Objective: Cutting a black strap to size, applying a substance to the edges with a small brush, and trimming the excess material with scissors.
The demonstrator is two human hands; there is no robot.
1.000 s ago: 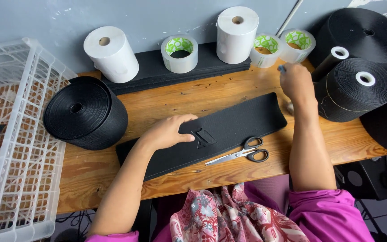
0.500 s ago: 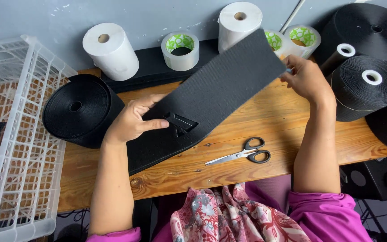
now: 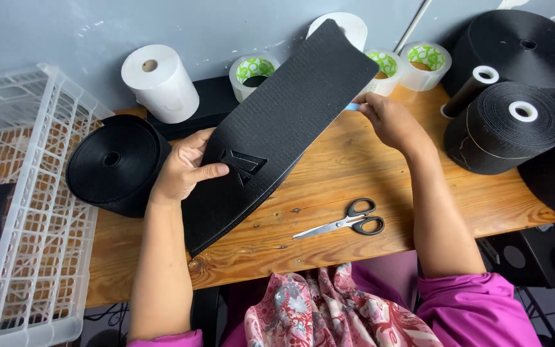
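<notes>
single view only: head-worn camera, looking steeply down and forward from above the seated person's lap. near range, about arm's reach from the work. frame centres on the pale wooden plank tabletop (image 3: 354,186), its near edge crossing the lower third, the grey painted wall (image 3: 65,32) closing the top. both forearms enter from the bottom edge and run away from the lens; left hand (image 3: 184,167) left of centre, right hand (image 3: 387,119) right of centre. white plastic lattice crate (image 3: 27,212) cut by the left edge, large black webbing rolls (image 3: 515,122) cut by the right edge. no second view, so no shared part
</notes>
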